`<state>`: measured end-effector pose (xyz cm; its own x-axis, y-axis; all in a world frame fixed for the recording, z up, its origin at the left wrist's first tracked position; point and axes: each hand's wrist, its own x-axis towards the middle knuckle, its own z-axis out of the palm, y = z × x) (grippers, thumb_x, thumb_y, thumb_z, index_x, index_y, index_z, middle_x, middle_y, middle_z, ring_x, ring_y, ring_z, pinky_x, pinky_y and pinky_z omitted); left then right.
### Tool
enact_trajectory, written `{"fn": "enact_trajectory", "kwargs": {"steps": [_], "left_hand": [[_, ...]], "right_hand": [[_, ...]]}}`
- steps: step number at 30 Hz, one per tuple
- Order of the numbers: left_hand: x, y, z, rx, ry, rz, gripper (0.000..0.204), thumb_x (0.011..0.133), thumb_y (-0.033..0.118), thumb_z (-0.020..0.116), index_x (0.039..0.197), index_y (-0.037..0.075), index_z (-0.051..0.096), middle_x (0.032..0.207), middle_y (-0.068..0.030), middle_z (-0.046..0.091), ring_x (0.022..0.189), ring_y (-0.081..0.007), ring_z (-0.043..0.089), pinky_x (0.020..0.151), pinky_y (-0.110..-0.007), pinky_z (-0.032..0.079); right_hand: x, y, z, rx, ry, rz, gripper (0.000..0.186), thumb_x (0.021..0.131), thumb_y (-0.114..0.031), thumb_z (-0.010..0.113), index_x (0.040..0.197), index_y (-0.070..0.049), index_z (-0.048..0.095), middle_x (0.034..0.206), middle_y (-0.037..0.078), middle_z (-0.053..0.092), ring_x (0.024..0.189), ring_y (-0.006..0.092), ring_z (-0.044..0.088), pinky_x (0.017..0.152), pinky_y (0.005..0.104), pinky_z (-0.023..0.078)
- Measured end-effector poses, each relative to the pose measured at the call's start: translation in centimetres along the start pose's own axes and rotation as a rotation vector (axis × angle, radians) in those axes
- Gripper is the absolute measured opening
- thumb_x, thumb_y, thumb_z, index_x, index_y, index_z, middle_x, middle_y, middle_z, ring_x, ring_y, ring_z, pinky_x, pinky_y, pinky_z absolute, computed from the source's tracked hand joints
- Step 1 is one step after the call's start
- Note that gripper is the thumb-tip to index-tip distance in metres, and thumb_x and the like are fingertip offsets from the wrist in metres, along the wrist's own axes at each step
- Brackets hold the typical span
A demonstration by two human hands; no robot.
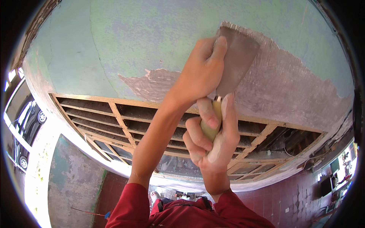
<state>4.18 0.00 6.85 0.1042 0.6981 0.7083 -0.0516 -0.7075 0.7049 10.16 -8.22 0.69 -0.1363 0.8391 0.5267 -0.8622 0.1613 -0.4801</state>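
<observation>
Scraper: the wide-bladed scraper (240, 53) is in the upper right of the frame, its broad edge set where green paint meets bare surface, apparently so it can bite under the paint.
Left hand: the left hand (205, 66) is closed at the blade's left side, thumb laid along it, the other fingertips hidden; this likely presses and steadies the blade.
Right hand: the right hand (215, 138) is curled around the pale yellow handle (213, 121), one digit straight along its right side, probably for steering and push.
Bare patches: a large one (285, 81) right of the blade, a smaller one (154, 84) left of the wrist.
Slatted wooden frame (118, 118): across mid-frame, behind the forearms and below the painted wall (144, 34).
</observation>
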Motion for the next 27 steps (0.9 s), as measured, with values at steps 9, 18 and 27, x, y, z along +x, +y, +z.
{"fn": "enact_trajectory", "kwargs": {"steps": [9,18,27], "left_hand": [[0.3,-0.5,-0.6,-0.08,-0.036,-0.105,0.049,0.102,0.037,0.049,0.121,-0.006,0.06,0.091,-0.0087,0.064,0.077,-0.0098,0.06,0.069,-0.024,0.048],[0.2,0.2,-0.5,-0.068,-0.004,-0.074,0.042,0.105,0.031,0.043,0.09,-0.006,0.056,0.077,-0.0072,0.055,0.078,-0.0132,0.048,0.073,-0.033,0.044],[0.3,0.8,-0.4,-0.001,0.022,-0.002,0.042,0.104,0.029,0.04,0.084,-0.006,0.053,0.073,-0.0073,0.053,0.075,-0.0135,0.046,0.074,-0.032,0.043]], "right_hand": [[0.3,0.4,0.2,0.014,-0.032,-0.017,0.037,0.109,-0.04,0.025,0.126,-0.013,0.043,0.074,-0.005,0.04,0.035,0.0048,0.025,0.026,0.0192,0.021],[0.7,1.0,-0.9,0.02,-0.079,-0.027,0.024,0.109,-0.034,0.025,0.115,-0.016,0.041,0.073,0.0,0.042,0.035,0.0074,0.029,0.029,0.0225,0.024],[0.4,0.6,0.0,0.016,-0.071,-0.015,0.035,0.109,-0.041,0.026,0.118,-0.012,0.043,0.074,-0.005,0.039,0.035,0.0054,0.026,0.026,0.0198,0.021]]}}
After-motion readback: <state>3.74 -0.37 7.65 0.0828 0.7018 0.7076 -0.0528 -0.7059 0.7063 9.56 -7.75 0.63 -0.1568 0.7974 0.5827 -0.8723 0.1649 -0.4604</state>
